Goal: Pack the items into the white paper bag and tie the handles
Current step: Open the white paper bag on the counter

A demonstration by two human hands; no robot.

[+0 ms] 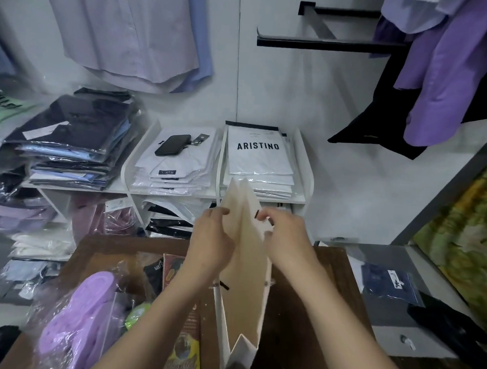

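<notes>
Bag (244, 274) stands upright on our brown desk (309, 300), mouth open. Our left hand (212, 239) pinches its left rim; our right hand (286, 237) grips the right rim. Purple slippers (74, 325) lie left of it.

The white paper bag (245, 269) hides its own contents.

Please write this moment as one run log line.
stage: opening bag | left hand: holds left wall | right hand: holds right wall | white paper bag: empty | purple slippers: unpacked
</notes>
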